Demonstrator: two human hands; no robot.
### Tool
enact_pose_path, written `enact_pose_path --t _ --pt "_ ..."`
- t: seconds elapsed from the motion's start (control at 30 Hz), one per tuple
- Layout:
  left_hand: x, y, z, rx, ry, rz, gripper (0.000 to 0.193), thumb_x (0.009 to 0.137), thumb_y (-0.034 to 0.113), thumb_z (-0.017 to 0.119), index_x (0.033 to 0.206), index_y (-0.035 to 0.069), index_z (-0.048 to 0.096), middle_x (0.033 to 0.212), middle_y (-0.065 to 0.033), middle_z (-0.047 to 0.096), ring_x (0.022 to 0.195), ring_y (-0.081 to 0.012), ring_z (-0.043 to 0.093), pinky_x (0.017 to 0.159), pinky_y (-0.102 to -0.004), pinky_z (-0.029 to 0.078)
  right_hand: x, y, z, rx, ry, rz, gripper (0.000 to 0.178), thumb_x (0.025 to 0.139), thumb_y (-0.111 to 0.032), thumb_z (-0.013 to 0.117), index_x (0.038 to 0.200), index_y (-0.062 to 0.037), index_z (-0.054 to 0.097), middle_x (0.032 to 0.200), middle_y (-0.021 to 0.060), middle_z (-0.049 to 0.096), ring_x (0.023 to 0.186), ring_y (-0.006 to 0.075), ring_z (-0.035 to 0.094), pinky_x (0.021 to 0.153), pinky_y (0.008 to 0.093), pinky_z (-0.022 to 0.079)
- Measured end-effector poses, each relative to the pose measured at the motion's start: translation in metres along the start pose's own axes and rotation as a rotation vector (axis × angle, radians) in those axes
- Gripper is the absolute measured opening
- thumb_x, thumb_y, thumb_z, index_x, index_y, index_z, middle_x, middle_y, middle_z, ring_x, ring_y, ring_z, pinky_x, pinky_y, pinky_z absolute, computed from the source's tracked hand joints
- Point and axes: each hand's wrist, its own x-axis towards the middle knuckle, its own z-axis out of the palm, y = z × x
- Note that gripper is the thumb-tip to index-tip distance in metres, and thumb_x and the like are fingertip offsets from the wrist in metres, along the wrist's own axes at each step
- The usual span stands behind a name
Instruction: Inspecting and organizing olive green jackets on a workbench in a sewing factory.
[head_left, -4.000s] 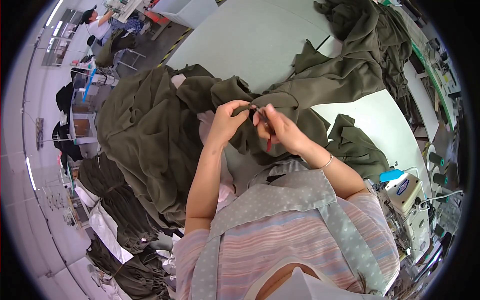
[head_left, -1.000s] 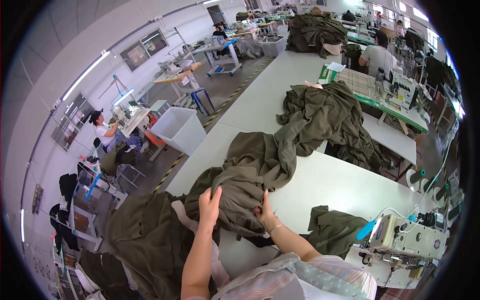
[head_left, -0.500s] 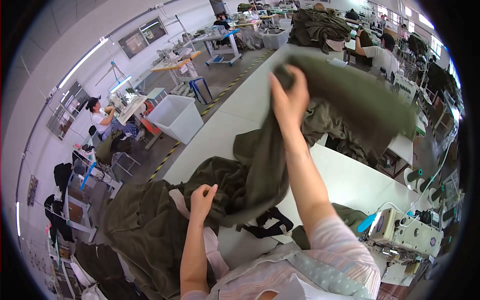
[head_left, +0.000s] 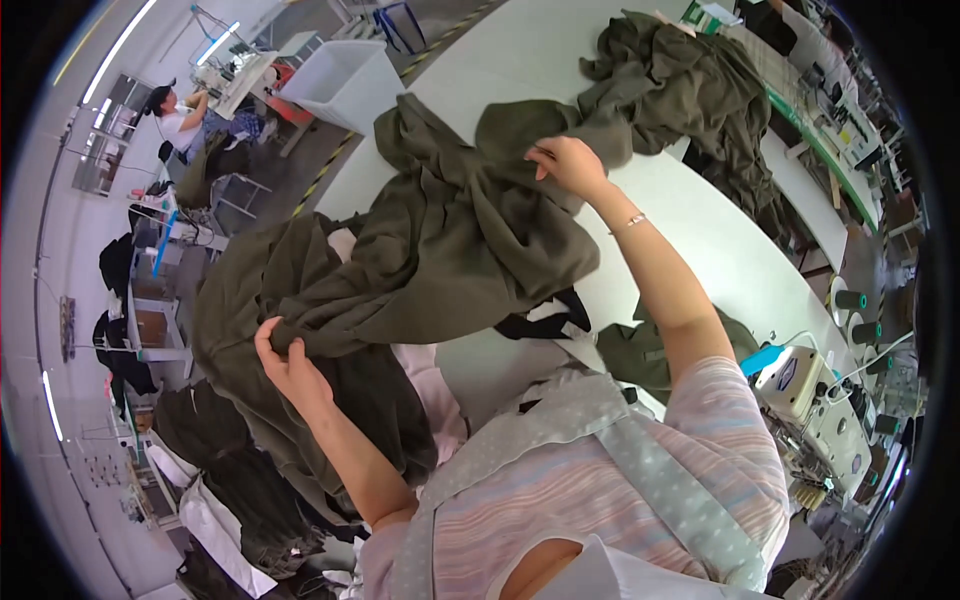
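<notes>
A dark olive garment of soft cloth lies bunched and partly spread across the table in front of me. My left hand pinches its near left edge between thumb and fingers. Farther off and to the right, my right hand is closed with curled fingers at the garment's upper right part; the exact grip at the fingertips is hard to see. Beneath the garment, more olive cloth drapes at the left, with a pale pink strip beside it. A black piece shows under the near right side.
A heap of olive garments sits on the far right of the white table. Another olive piece lies near my right elbow, next to a sewing machine and thread cones. A white bin and a seated person are at the left.
The garment, raised and swinging at the right before, now lies lower over the table. My right hand has come down; my left hand has moved left to its edge. The view has tilted down.
</notes>
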Motion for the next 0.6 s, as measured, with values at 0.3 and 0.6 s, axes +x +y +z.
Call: enact_pose_path --t 0.3,0.6 --pt "0.001 0.013 0.038 0.701 0.204 0.524 0.037 0.064 -0.013 0.041 0.092 0.003 0.059 0.114 -0.0126 0.053 0.108 -0.0257 0.049 0.097 -0.0358 0.035 -0.008 0.061 0.085 -0.206 0.094 -0.267 0.035 0.080 -0.006 0.059 0.114 -0.0142 0.058 0.113 0.0063 0.060 0.084 0.0255 0.064 0.072 0.0375 0.051" --pt "0.021 0.003 0.078 0.482 0.211 0.569 0.028 0.062 -0.014 0.040 0.077 0.002 0.056 0.106 -0.0121 0.056 0.099 -0.0254 0.053 0.088 -0.0336 0.042 0.057 0.082 0.067 -0.658 -0.179 0.109 0.021 0.080 -0.008 0.059 0.100 -0.0070 0.065 0.090 0.0121 0.065 0.086 0.0275 0.065 0.071 0.0376 0.053"
